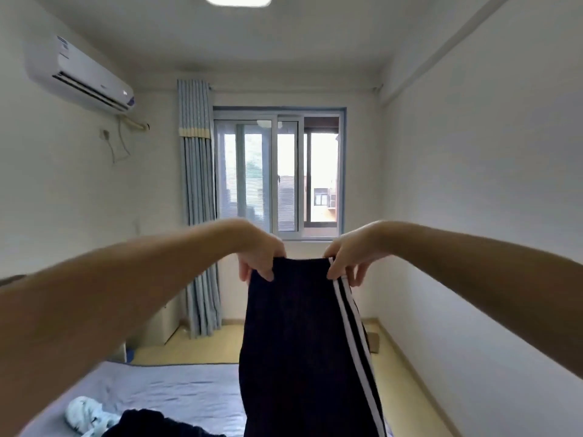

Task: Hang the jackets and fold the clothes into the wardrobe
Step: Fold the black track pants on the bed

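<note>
A dark navy garment [299,342] with two white stripes down its right side hangs in the air in front of me, its lower part reaching below the frame. My left hand [260,257] pinches its top left corner. The top right corner, at the stripes, is pinched by my right hand [348,258]. Both arms are stretched forward at chest height. On the bed lie a light blue and white garment [85,413] and a dark garment [151,424] at the bottom left. No wardrobe is in view.
A bed with a grey-blue sheet [176,392] fills the lower left. Beyond it are yellow floor, a blue curtain [198,200] and a window [277,171]. An air conditioner [79,74] hangs on the left wall. A white wall runs along the right.
</note>
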Demonstrator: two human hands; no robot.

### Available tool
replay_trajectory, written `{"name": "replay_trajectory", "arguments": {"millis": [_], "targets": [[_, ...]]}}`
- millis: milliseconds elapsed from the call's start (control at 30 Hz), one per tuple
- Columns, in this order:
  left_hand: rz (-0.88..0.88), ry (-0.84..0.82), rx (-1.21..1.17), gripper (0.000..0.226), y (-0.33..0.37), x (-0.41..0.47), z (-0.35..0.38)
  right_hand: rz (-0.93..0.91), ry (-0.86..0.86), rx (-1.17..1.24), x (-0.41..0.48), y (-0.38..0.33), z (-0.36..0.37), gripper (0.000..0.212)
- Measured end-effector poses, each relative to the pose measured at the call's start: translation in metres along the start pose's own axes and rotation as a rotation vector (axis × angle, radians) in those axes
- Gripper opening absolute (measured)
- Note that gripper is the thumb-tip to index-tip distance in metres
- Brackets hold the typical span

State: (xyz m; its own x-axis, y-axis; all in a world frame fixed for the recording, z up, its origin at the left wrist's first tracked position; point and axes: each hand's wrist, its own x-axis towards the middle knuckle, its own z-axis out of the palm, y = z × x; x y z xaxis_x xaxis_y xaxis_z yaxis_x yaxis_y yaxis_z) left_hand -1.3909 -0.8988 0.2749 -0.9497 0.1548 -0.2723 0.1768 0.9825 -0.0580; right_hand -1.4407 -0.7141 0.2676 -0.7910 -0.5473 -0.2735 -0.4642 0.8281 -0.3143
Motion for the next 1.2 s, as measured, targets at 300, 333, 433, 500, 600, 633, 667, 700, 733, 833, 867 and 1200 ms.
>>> {"name": "replay_trajectory", "arguments": {"millis": [300,333,433,500,600,633,667,700,733,833,867,1200], "targets": [[-0.091,1.128,0.191,0.017,-0.017,0.048,-0.054,-0.205,1.188,-0.381,0.047,0.01,-0.058,0.009],[-0.078,1.161,0.182,0.016,-0.018,0.046,-0.057,-0.225,1.203,-0.393,0.045,0.008,-0.062,0.009],[-0.062,1.17,0.172,0.013,-0.02,0.042,-0.052,-0.256,1.176,-0.417,0.042,0.01,-0.06,0.008],[-0.068,1.111,0.178,0.013,-0.02,0.04,-0.039,-0.26,1.122,-0.42,0.042,0.014,-0.048,0.008],[-0.056,0.992,0.193,0.014,-0.018,0.036,-0.014,-0.234,0.999,-0.417,0.043,0.019,-0.023,0.008],[-0.051,0.958,0.2,0.015,-0.017,0.035,-0.007,-0.229,0.959,-0.404,0.044,0.02,-0.016,0.007],[-0.049,0.933,0.199,0.015,-0.018,0.033,-0.002,-0.231,0.93,-0.387,0.044,0.02,-0.01,0.006],[-0.049,0.922,0.184,0.015,-0.02,0.032,0.001,-0.235,0.912,-0.37,0.044,0.018,-0.006,0.005],[-0.053,0.921,0.159,0.015,-0.021,0.029,0.003,-0.239,0.906,-0.353,0.043,0.016,-0.004,0.007],[-0.072,0.937,0.081,0.015,-0.024,0.02,0.002,-0.223,0.898,-0.323,0.035,0.007,-0.007,0.016],[-0.072,0.941,0.064,0.014,-0.024,0.018,0.002,-0.217,0.895,-0.32,0.032,0.004,-0.008,0.017],[-0.075,0.806,-0.393,0.022,-0.033,0.008,-0.001,-0.24,0.713,0.183,0.011,0.004,-0.013,0.024]]}}
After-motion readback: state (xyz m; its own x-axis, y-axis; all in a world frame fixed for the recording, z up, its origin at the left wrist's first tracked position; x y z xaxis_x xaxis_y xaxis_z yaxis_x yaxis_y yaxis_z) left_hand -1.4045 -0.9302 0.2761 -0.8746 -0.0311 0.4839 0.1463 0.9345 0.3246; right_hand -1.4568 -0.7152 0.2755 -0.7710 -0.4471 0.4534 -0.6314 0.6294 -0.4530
